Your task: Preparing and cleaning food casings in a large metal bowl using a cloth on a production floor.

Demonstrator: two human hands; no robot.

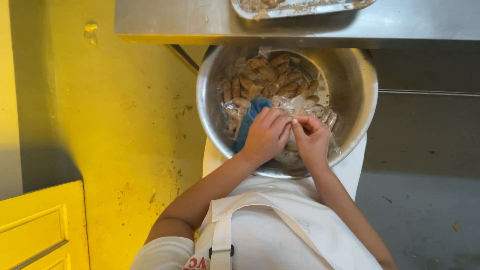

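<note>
Both hands (290, 136) inside bowl rim (202, 107)

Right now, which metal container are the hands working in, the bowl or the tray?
The big round steel bowl, holding both hands; the flat tray lies apart on the counter above.

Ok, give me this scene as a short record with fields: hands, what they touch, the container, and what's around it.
Left hand: over a blue cloth, fingers curled
Right hand: fingertips pinched, meeting the left hand's
Under the hands: clear plastic wrap with brown finger-shaped pieces
Container: large metal bowl
Above: steel counter with a tray
Clothing: white apron
Left side: yellow wall
</note>
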